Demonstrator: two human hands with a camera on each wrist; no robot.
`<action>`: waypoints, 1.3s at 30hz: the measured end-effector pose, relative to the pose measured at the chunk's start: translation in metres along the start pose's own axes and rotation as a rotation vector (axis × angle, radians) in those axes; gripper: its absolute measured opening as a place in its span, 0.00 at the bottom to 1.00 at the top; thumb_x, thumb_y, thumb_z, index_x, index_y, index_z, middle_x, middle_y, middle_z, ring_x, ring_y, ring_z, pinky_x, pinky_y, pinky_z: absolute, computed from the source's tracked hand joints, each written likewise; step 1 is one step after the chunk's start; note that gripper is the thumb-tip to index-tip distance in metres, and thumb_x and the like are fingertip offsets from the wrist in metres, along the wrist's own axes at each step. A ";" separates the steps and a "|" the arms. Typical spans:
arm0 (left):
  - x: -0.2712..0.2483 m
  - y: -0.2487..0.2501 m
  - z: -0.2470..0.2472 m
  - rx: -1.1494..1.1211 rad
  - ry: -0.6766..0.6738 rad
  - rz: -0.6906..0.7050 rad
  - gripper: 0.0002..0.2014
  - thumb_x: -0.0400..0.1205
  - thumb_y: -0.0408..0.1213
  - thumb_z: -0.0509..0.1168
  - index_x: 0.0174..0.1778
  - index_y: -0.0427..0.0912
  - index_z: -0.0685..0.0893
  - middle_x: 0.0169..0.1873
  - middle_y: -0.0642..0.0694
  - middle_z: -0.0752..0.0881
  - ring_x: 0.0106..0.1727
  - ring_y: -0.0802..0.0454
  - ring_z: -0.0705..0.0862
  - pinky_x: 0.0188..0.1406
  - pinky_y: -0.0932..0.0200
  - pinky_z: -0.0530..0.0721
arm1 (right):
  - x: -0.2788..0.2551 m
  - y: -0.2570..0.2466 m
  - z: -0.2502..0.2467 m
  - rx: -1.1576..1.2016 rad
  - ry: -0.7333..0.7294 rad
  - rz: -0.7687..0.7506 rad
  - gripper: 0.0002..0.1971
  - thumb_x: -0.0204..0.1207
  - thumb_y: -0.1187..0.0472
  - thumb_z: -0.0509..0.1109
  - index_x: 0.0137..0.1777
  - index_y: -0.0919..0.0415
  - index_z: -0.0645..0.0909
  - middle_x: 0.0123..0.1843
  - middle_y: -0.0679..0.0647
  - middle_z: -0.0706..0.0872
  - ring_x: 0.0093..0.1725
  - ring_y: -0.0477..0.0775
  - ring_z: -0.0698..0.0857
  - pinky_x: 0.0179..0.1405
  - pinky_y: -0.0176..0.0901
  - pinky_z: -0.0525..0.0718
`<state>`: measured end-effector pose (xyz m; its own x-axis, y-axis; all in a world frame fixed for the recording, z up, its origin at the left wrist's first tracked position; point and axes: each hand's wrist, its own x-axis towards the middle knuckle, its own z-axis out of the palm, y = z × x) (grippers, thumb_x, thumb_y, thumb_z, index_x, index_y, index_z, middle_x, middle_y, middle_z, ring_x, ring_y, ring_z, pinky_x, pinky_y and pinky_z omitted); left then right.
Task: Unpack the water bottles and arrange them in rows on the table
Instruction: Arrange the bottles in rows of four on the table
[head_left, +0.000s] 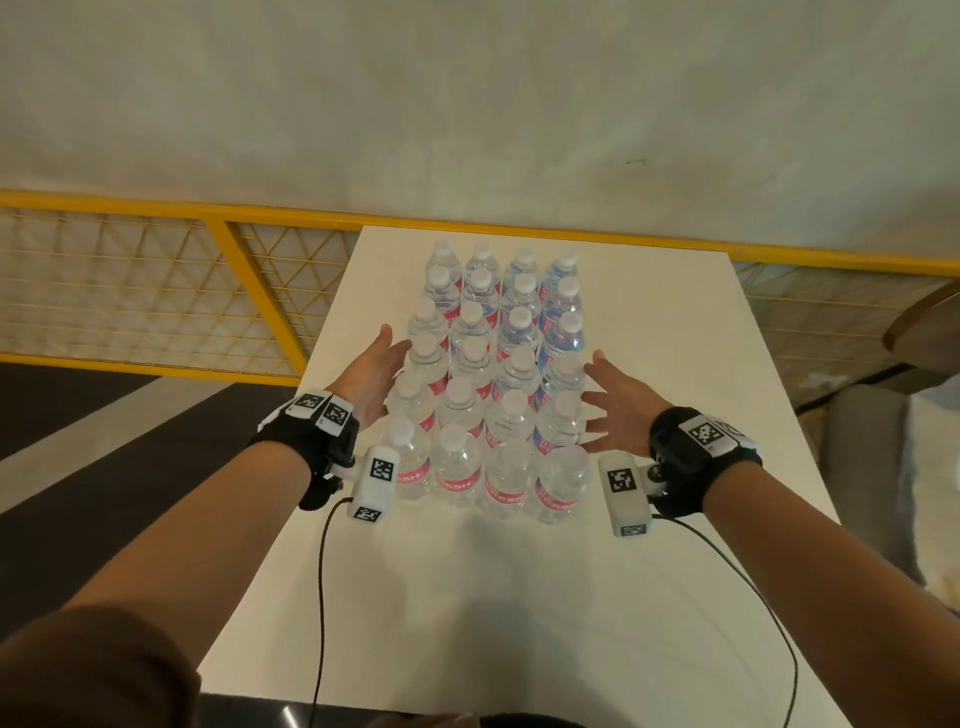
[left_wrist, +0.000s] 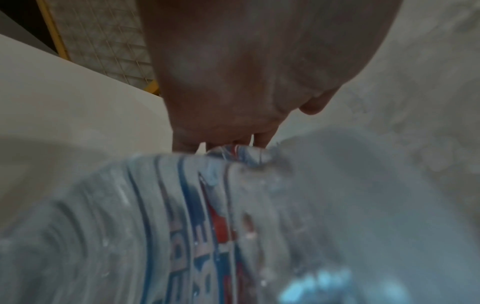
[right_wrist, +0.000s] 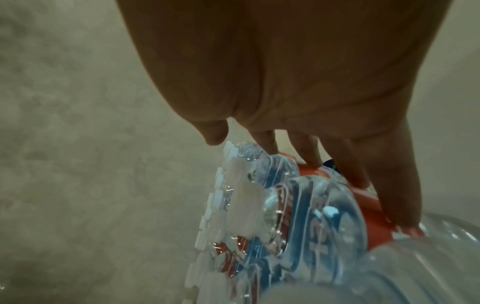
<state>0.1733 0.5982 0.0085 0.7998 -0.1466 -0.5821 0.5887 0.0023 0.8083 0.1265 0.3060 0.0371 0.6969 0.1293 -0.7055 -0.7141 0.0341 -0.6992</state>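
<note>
Fingers straight on both sides, grasping nothing: left hand (head_left: 375, 370) lies flat along the left flank of the bottles (head_left: 493, 384), right hand (head_left: 618, 402) flat along the right flank. In the right wrist view the right fingers (right_wrist: 389, 185) touch the red labels of the outer column; in the left wrist view, blurred, the left fingers (left_wrist: 262, 139) reach the bottle side, contact likely but we cannot confirm it.

Bottles stand upright, capped, four across and six deep, mid-table (head_left: 675, 338), running toward 12 o'clock. We see no wrap on them, so we judge unpacking done and this step as squaring the block.

To do it well, we'd press evenly from 9 and 3 o'clock, palms low on the labels not the necks, so columns close up without tipping. Light pressure; thin bottles will flex and slide easily on the smooth top. The near row at 6 o'clock sits behind our palms, so check it next.
</note>
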 end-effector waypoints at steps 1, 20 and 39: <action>0.003 -0.002 -0.004 -0.017 -0.036 -0.012 0.35 0.82 0.67 0.41 0.81 0.51 0.60 0.81 0.49 0.62 0.81 0.43 0.62 0.80 0.38 0.58 | 0.000 0.000 0.000 -0.023 0.028 0.013 0.33 0.78 0.33 0.54 0.81 0.45 0.60 0.83 0.55 0.62 0.74 0.70 0.71 0.57 0.67 0.81; -0.065 -0.039 0.053 1.400 0.065 0.808 0.27 0.73 0.54 0.69 0.68 0.50 0.79 0.62 0.51 0.79 0.64 0.47 0.75 0.58 0.52 0.79 | -0.050 0.031 0.037 -1.360 0.120 -0.308 0.27 0.74 0.56 0.72 0.73 0.50 0.72 0.72 0.52 0.75 0.70 0.53 0.75 0.68 0.40 0.72; -0.062 -0.020 0.090 1.508 0.244 0.798 0.26 0.78 0.58 0.60 0.71 0.54 0.75 0.64 0.51 0.81 0.67 0.45 0.76 0.68 0.44 0.67 | -0.047 0.015 0.027 -1.252 0.386 -0.597 0.19 0.78 0.53 0.69 0.67 0.54 0.78 0.63 0.56 0.78 0.59 0.57 0.82 0.61 0.46 0.80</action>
<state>0.1018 0.5183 0.0363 0.8991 -0.4285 0.0892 -0.4376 -0.8844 0.1621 0.0814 0.3273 0.0627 0.9843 0.1284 -0.1212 0.0712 -0.9166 -0.3934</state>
